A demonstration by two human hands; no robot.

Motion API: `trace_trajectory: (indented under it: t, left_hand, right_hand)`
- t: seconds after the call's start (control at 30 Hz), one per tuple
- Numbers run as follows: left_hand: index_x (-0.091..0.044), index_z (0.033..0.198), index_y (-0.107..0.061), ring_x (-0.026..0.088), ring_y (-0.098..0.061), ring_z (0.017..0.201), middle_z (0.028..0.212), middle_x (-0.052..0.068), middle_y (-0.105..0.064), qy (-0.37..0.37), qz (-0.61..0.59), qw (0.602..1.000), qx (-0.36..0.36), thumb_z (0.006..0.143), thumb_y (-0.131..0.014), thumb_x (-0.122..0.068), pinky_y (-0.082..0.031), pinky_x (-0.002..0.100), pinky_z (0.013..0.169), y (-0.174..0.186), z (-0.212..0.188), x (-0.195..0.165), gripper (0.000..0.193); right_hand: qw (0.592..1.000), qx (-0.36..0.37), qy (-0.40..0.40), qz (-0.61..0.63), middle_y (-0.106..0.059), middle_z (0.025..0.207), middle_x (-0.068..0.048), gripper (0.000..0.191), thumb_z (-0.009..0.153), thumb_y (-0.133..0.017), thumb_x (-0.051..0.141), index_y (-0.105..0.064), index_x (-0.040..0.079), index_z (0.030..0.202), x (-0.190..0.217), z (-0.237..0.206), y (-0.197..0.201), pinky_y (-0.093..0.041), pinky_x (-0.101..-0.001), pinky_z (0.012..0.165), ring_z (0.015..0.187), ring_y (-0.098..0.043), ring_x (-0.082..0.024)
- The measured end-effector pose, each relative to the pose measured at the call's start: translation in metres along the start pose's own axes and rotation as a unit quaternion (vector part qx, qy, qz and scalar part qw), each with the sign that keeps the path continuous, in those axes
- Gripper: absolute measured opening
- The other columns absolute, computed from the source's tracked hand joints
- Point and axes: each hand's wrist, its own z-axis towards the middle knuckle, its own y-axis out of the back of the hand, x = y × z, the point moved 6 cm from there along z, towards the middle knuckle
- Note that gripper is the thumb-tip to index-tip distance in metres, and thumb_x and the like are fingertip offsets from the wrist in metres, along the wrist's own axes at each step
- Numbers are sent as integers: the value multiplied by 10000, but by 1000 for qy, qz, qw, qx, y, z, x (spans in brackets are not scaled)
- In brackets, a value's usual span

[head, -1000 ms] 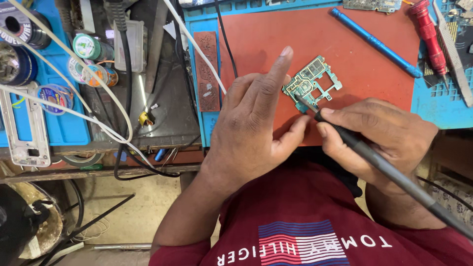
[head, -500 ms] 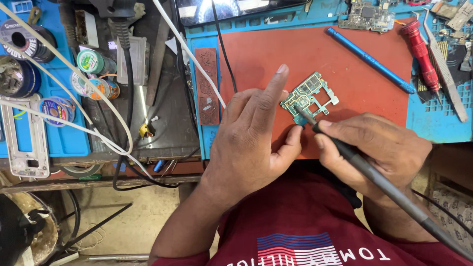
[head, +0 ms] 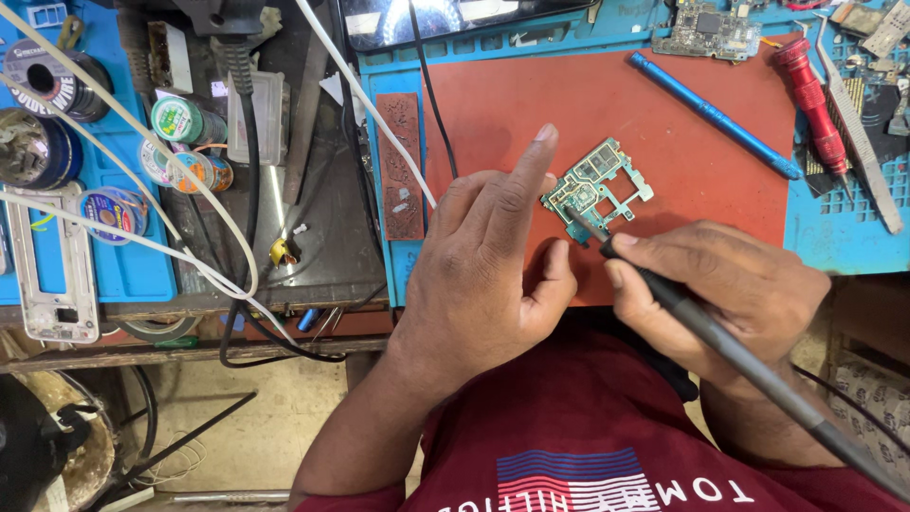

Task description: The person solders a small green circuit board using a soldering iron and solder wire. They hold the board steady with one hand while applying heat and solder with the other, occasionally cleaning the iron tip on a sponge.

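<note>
Two hands work mid-mat: our right hand (head: pixel 720 284) is closed around the soldering iron (head: pixel 701 327), tip touching the green circuit board (head: pixel 597 190); our left hand (head: pixel 493 256), loosely open, steadies the board's left edge on the red mat (head: pixel 588 95).

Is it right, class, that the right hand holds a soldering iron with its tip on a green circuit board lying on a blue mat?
Not quite. In the head view the right hand holds the soldering iron with its tip on the green circuit board, but the mat under the board is red, not blue.
</note>
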Motion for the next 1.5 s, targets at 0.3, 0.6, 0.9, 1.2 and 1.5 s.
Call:
trace_trajectory:
  t: [0.3, 0.6, 0.9, 1.2, 1.5]
  left_hand:
    - [-31, 1619, -307, 257, -590, 1185, 1261, 94, -638, 0, 0, 1000, -1, 916, -764, -105, -483, 383, 1079, 0, -1, 0, 841]
    - [-22, 1576, -312, 256, -594, 1180, 1253, 93, -638, -2, 2, 1000, -5, 918, -767, -103, -487, 383, 1078, 1, 0, 1, 804]
    - [-37, 1617, -316, 263, -599, 1180, 1251, 94, -641, 4, -5, 1000, -3, 903, -770, -103, -482, 392, 1080, 1, -1, 1, 848]
    - [-70, 1514, -403, 271, -607, 1177, 1249, 97, -620, -27, -51, 996, -61, 949, -772, -57, -514, 369, 1044, 15, -5, -7, 676]
    - [-81, 1423, -520, 218, -642, 1124, 1256, 71, -652, 52, 10, 977, -206, 947, -762, -4, -542, 310, 1004, 75, -56, 19, 540]
  right_hand:
    - [1000, 3, -10, 5, -729, 858, -158, 219, 857, -830, 33, -721, -57, 1025, 0, 1, 0, -569, -270, 635, 756, -740, -228]
    - [1000, -6, -6, 7, -729, 847, -163, 227, 851, -833, 36, -725, -66, 1023, -4, -3, -1, -574, -282, 660, 744, -743, -230]
    - [1000, 8, -24, -1, -731, 876, -159, 219, 865, -828, 43, -724, -54, 1031, 2, 0, 0, -581, -289, 686, 772, -747, -235]
    - [992, -34, -116, 47, -748, 925, -154, 238, 895, -836, 77, -727, -31, 1077, -17, -25, 13, -540, -213, 644, 736, -732, -167]
    - [995, 27, -62, 75, -735, 974, -164, 236, 922, -806, 81, -706, -41, 1097, 12, -18, -4, -547, -239, 697, 805, -720, -156]
